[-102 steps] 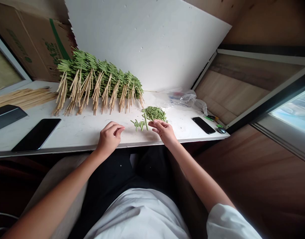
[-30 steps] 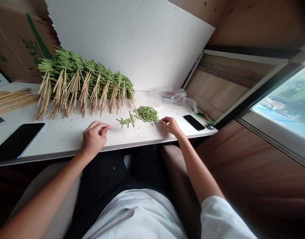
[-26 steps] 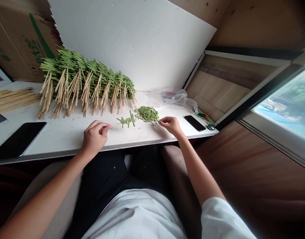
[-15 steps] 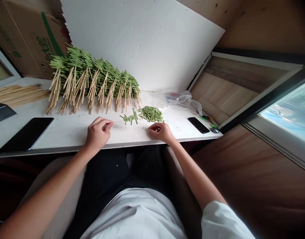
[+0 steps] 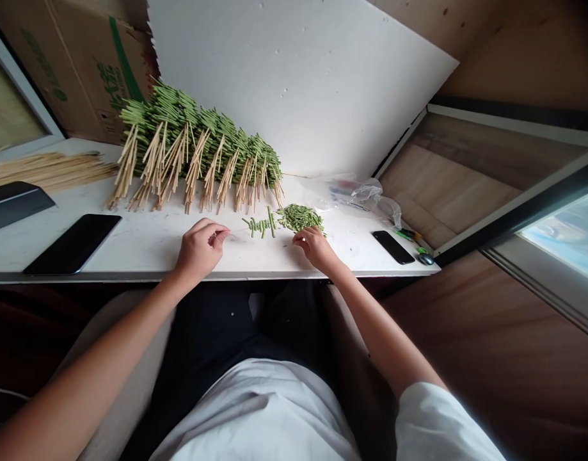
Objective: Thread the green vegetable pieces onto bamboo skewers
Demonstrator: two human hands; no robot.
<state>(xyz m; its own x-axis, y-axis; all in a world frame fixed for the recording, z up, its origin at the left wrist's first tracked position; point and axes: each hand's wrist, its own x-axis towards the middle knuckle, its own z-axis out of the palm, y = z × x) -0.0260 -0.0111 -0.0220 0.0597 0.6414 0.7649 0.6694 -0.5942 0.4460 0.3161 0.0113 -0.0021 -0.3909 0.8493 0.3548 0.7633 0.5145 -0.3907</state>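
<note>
My left hand [image 5: 201, 248] is closed in a pinch above the white table [image 5: 144, 246], left of a short row of green pieces [image 5: 261, 224]; what its fingertips hold is too small to make out. My right hand [image 5: 317, 248] has its thumb and fingers pressed together at the near edge of a small pile of cut green pieces [image 5: 299, 216]. Anything between those fingertips is hidden. Behind my hands lies a large stack of green stems on thin sticks [image 5: 202, 137], their bare ends pointing toward me.
A dark tablet [image 5: 73, 244], a black object [image 5: 16, 203] and loose thin sticks [image 5: 48, 171] are on the left. On the right are a phone [image 5: 393, 247], clear plastic bags [image 5: 363, 192] and a small rounded object [image 5: 425, 258]. A cardboard box [image 5: 77, 70] stands behind.
The view has shifted, so the table's things appear farther right. My right hand has moved closer to the small green pile. My left hand keeps its pinch.
</note>
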